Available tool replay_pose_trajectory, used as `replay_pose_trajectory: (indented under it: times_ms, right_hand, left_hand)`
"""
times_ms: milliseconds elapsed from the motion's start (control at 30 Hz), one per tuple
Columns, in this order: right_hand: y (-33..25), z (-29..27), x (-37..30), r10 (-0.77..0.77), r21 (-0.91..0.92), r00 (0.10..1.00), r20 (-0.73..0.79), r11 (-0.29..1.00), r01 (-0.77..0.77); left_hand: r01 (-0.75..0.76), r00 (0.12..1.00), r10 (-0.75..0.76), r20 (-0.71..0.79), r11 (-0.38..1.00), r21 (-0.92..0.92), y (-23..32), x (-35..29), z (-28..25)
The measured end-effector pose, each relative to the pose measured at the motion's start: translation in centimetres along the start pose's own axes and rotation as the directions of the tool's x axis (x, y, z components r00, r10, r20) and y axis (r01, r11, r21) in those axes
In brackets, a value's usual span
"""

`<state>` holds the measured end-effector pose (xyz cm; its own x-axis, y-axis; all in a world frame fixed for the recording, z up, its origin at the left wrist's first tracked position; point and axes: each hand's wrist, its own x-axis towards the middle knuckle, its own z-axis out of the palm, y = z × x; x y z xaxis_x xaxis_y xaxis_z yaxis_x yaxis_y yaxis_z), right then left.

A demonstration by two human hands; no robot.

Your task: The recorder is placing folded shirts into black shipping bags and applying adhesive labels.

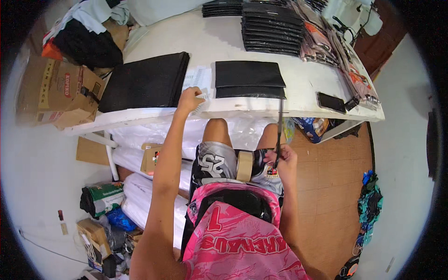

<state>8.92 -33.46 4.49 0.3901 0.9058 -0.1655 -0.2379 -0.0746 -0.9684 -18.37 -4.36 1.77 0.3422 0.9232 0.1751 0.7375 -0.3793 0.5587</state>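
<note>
My left hand [189, 101] is at the table's front edge, its fingers closed on a small whitish printed slip [201, 101]. Beside it, a printed sheet [196, 77] lies partly under a pile of flat black plastic bags [142, 83]. Right of the slip rests a folded black plastic pouch [249, 78]. A thin dark strip [280, 122] runs from near the pouch's right corner down to my right hand [285, 159], which is closed on it above my right thigh. Whether the strip is joined to the pouch, I cannot tell. A roll of tan tape [244, 166] sits on my lap.
Stacked black packets [270, 29] stand at the back, with patterned plastic packs [322, 42] to their right. A phone [332, 102] lies near the right front edge. A cardboard box [58, 91] is at the left; white plastic-wrapped bundles [140, 196] lie below the table.
</note>
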Motion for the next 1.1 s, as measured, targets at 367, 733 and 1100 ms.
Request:
replay_pose_trajectory:
  times_ms: [367,733,1100]
  right_hand:
    - [-1.1,2.5,-4.3,-0.046,0.165,0.972,0.232,0.986,0.007]
    - [-4.3,4.7,-7.2,-0.2,0.255,0.87,0.45,0.963,0.089]
    - [-5.6,6.2,-9.3,-0.301,0.168,0.815,0.495,0.953,0.251]
  left_hand:
    - [-0.103,0.973,-0.146,-0.178,0.416,-0.904,16.6,-8.2,-5.8]
    - [-0.368,0.841,-0.26,-0.475,0.369,-0.854,26.3,-13.4,-10.4]
    - [-0.452,0.683,-0.437,-0.584,0.375,-0.809,29.3,-16.5,-7.6]
